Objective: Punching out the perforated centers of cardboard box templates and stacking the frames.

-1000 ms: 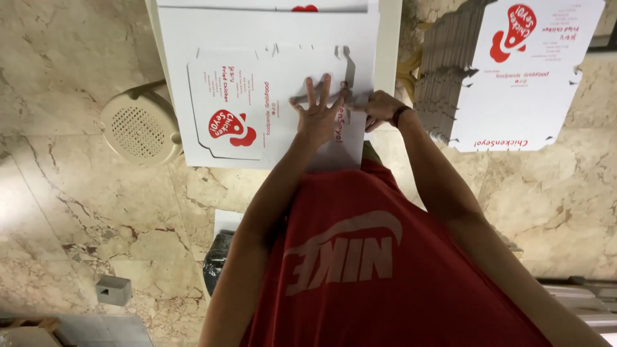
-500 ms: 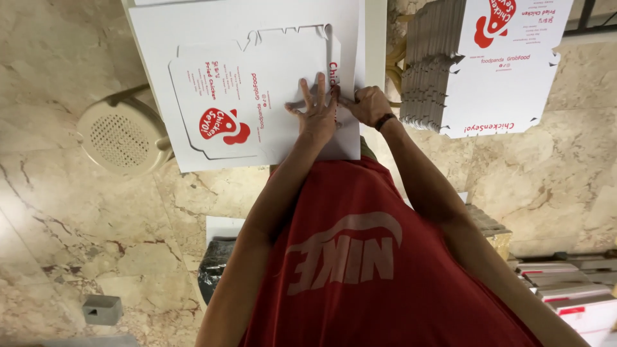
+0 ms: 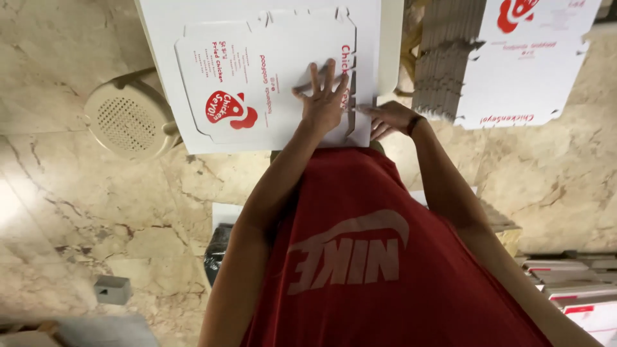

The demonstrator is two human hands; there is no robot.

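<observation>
Counter (image 3: pixel 160 26): white, carries flat box blank (image 3: pixel 263 77). Blank: printed card, likely light, stiff across panels, bending at creases; best taken at flap edges. Stack (image 3: pixel 514 64): spare blanks, right of counter. Left hand (image 3: pixel 323 99): open, fingers spread, pressing blank. Right hand (image 3: pixel 389 117): fingers at blank's edge flap, grip unclear.

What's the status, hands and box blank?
Left hand flat, fingers spread, on the flat box blank. Right hand at its near edge flap; grip unclear. Blank lies on white table; nothing on top.
</observation>
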